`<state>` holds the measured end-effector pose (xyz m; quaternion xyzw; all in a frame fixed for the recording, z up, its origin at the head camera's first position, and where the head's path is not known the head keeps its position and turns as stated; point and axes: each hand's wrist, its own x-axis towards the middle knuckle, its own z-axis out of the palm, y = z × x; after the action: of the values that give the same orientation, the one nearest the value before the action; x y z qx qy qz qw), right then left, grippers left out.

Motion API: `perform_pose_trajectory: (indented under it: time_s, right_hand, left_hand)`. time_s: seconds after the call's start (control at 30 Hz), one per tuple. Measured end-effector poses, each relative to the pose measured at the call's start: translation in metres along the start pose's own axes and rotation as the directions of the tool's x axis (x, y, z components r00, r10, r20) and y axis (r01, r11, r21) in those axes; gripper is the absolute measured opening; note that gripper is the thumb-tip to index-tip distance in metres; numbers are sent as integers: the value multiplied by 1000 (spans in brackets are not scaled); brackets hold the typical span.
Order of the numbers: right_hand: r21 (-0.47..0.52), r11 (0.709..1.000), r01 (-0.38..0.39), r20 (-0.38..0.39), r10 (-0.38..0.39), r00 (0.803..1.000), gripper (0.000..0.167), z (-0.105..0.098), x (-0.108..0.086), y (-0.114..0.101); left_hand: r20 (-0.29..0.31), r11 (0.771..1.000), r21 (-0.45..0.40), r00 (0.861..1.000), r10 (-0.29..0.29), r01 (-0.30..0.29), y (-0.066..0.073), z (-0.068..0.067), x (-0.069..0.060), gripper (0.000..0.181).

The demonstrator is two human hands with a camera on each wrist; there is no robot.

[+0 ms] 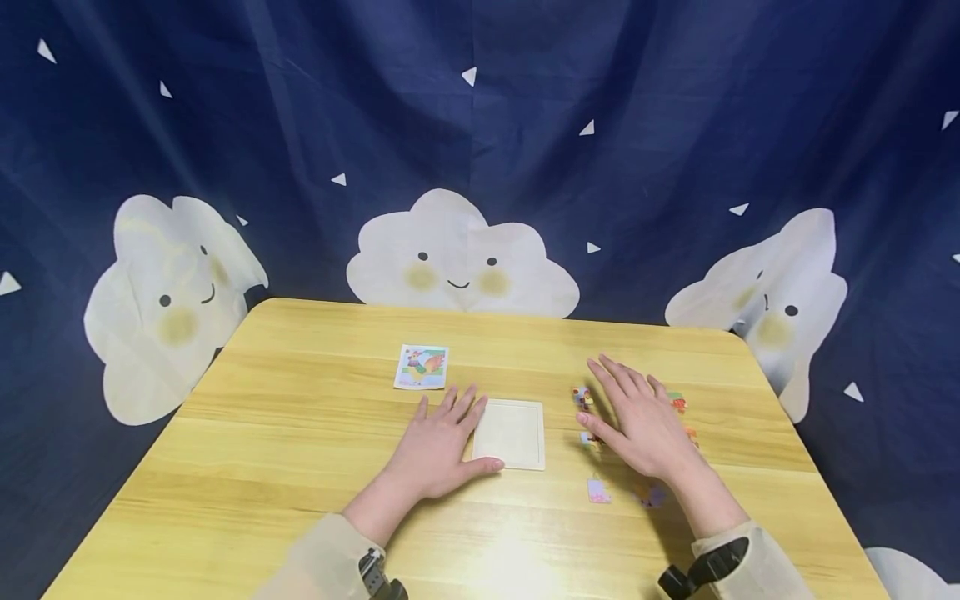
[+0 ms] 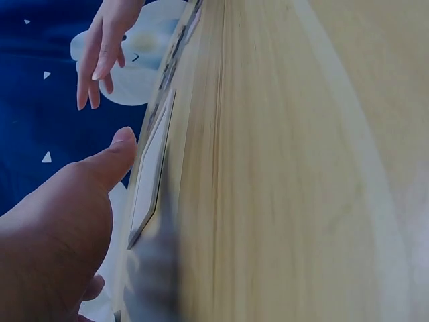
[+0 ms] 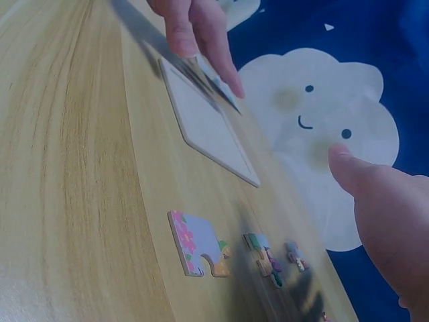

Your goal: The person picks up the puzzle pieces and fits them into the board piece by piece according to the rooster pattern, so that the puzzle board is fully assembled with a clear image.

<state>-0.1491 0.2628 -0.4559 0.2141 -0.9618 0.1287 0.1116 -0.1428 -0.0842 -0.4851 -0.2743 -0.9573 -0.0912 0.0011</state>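
Note:
My left hand (image 1: 437, 454) spreads its straight fingers at the left side of a white, shallow square puzzle tray (image 1: 510, 435), thumb by its near edge. Whether the hand touches the tray is unclear. The right hand (image 1: 639, 423) hovers over several loose jigsaw pieces, fingers extended and holding nothing. One jigsaw piece with pink flowers (image 3: 191, 243) lies flat in the right wrist view. Other pieces, such as a blue-and-red piece (image 1: 582, 397) and a green-and-red piece (image 1: 678, 402), lie around the right hand, which partly hides some of them.
A square picture card (image 1: 422, 367) showing a colourful bird-like animal lies beyond the left hand. All of it rests on a wooden table (image 1: 247, 442) with rounded far corners. Behind hangs a dark blue curtain (image 1: 525, 108) with smiling clouds. Each wrist wears a black strapped device.

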Motion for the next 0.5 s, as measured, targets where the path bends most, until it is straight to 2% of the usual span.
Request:
perform_pose_trajectory:
  time_s: [0.5]
  right_hand:
    - [32,999,-13,16,12,1000,83,3,2,1]
  left_hand:
    - [47,1000,7,999,-2,2,5,8,6,109]
